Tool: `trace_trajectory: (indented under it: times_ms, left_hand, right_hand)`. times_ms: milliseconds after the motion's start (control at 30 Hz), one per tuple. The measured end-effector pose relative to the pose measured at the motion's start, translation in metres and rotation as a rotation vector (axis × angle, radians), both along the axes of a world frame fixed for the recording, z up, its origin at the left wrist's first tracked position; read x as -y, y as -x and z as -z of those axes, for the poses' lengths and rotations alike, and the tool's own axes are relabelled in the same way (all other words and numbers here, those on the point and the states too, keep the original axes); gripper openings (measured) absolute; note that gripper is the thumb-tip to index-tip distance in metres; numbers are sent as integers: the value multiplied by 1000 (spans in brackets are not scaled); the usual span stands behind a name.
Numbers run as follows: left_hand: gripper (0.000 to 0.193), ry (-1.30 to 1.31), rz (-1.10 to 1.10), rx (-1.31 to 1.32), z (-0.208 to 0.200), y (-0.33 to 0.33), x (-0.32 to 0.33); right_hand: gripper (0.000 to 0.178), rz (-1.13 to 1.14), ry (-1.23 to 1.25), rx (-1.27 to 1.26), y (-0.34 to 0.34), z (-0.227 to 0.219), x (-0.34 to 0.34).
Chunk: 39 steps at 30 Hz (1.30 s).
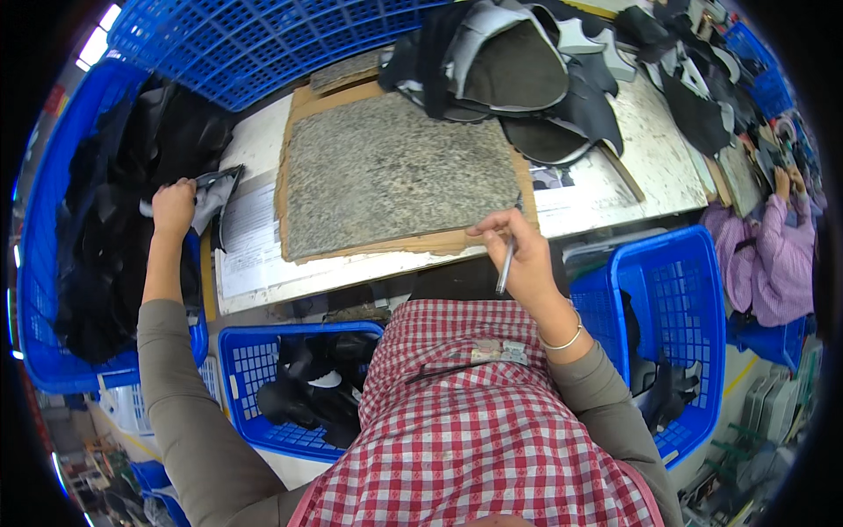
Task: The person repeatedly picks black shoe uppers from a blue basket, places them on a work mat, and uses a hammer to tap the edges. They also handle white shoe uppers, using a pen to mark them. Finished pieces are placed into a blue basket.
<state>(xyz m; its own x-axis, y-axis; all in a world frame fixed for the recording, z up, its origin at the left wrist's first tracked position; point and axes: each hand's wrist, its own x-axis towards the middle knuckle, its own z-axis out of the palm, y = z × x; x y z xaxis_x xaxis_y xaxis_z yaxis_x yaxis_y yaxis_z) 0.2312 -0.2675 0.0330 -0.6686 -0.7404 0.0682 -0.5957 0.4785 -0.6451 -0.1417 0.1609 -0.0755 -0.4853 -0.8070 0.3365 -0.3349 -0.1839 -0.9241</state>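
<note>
My left hand (174,207) is closed on a black shoe upper piece with light grey lining (211,195), at the table's left edge beside a basket of black pieces. My right hand (520,250) is over the front edge of a speckled grey board (395,171). It holds a slim silver pen (505,266) between thumb and fingers, with one end pointing down toward me. The board lies on a sheet of brown cardboard (386,250). At its far right corner rests a pile of black shoe uppers with grey and white linings (514,70).
On my left stands a blue basket (39,290) heaped with black pieces. Another blue crate (263,39) is behind the board. Below the white table (641,162), blue baskets (230,369) (713,299) hold more black parts. At far right a person in a checked sleeve (777,250) works.
</note>
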Motion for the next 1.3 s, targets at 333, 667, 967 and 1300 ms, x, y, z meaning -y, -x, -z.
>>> trace_trajectory:
  times_ms: [333,667,967,1300]
  left_hand:
    - [20,-356,324,-1938,-82,52,-20]
    - [44,-655,-296,-1649,126,201,-183]
    - [51,-662,395,-926,95,176,-249]
    - [60,-767,670,-965,128,247,-247]
  right_hand:
    - [15,34,39,138,21,-6,-26]
    - [69,-10,77,85,50,6,-60]
    - [27,93,-30,216,40,23,-28]
    - [17,9,20,188,43,24,18]
